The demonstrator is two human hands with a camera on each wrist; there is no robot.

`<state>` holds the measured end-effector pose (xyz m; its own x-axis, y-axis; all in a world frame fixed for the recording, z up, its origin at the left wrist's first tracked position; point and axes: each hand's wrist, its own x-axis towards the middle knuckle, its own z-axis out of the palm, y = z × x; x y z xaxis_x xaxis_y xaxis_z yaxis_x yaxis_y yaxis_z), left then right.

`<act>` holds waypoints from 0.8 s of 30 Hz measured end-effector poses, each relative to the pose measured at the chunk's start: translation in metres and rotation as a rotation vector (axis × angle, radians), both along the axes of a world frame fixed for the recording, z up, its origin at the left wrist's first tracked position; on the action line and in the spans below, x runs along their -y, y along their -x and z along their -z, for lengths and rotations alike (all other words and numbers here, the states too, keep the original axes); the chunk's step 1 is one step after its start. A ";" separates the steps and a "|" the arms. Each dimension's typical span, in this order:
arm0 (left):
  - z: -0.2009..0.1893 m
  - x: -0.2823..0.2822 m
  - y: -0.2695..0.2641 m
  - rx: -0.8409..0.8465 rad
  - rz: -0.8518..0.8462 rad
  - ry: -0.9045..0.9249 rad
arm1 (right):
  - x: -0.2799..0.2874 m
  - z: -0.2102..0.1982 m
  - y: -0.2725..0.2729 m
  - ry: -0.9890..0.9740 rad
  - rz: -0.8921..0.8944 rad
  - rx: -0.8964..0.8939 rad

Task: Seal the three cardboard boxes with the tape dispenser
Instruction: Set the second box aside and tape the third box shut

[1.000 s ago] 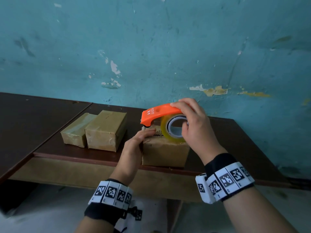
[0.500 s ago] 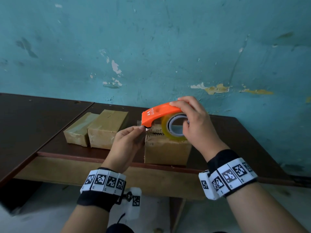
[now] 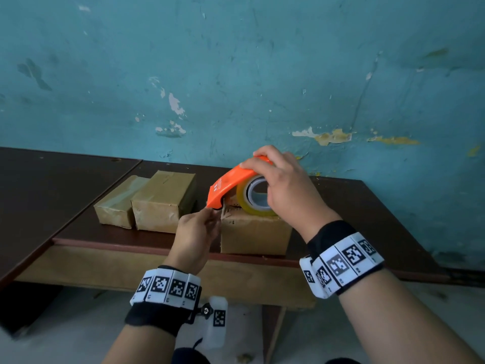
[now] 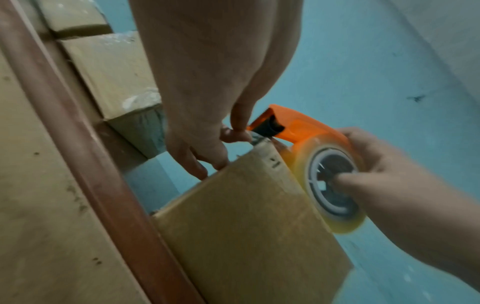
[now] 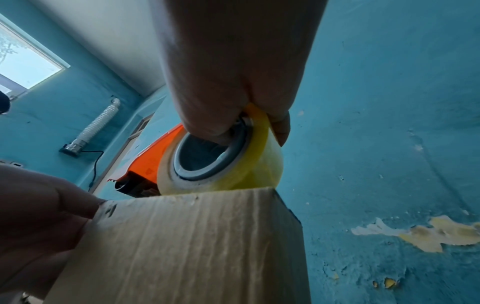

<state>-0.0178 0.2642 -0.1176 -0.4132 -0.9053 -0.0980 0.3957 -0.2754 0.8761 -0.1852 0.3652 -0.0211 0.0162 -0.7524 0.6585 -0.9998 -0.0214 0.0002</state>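
An orange tape dispenser (image 3: 228, 183) with a yellowish tape roll (image 3: 249, 203) rests nose-down on top of a plain cardboard box (image 3: 254, 235) at the table's front edge. My right hand (image 3: 273, 179) grips it, fingers over the orange cover and thumb in the roll's core (image 4: 335, 185). My left hand (image 3: 211, 212) pinches the clear tape end at the dispenser's nose (image 4: 267, 123), at the box's top left corner (image 4: 262, 148). The right wrist view shows the roll (image 5: 233, 168) sitting on the box top (image 5: 194, 246). Two taped-over boxes (image 3: 162, 203) (image 3: 118, 206) lie side by side to the left.
The dark brown table (image 3: 367, 219) stands against a peeling blue wall (image 3: 236, 88). Its front edge (image 3: 131, 248) runs just below the box. A second table top (image 3: 39, 193) adjoins on the left. Bare table surface lies right of the box.
My left hand left the box's top edge and rose to pinch the tape at the dispenser's nose. The right hand tipped the dispenser nose-down.
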 end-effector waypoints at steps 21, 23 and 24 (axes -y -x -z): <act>0.004 -0.016 0.002 0.445 -0.249 0.456 | 0.003 0.002 -0.004 0.011 0.018 -0.029; 0.006 -0.016 0.003 0.464 -0.236 0.611 | 0.002 0.002 -0.005 0.004 0.021 -0.019; 0.008 -0.016 0.002 0.451 -0.218 0.677 | 0.002 0.002 -0.006 -0.001 0.021 -0.016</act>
